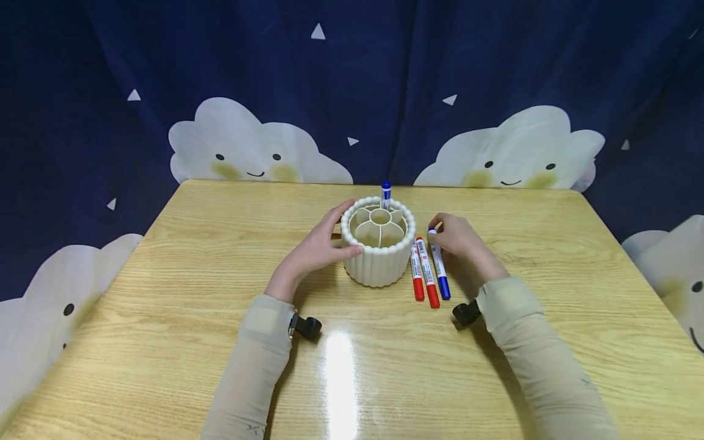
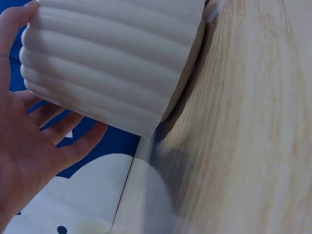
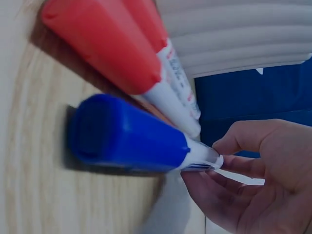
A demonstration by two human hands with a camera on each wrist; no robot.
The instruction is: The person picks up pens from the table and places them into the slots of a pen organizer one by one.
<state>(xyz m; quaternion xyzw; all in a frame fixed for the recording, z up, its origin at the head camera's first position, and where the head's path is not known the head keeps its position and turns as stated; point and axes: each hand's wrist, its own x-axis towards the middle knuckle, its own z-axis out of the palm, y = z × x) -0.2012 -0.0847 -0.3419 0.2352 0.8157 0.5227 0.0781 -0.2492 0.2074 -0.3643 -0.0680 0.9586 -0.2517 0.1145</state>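
Observation:
A cream, ribbed round pen holder (image 1: 375, 267) with a beaded rim and several compartments stands mid-table. My left hand (image 1: 319, 245) grips its left side, thumb at the near rim and fingers around the far side. One blue-capped marker (image 1: 386, 194) stands upright in a rear compartment. To the right of the holder, my right hand (image 1: 458, 236) pinches the far end of a white marker with a blue cap (image 1: 443, 287). In the right wrist view, thumb and fingers close around that end, while the blue cap (image 3: 129, 134) points towards the camera.
Two red-capped markers, one beside the holder (image 1: 418, 278) and one next to the blue marker (image 1: 427, 276), lie on the wooden table (image 1: 165, 318). Behind the table's far edge hangs a dark blue curtain (image 1: 374, 91) with cloud prints.

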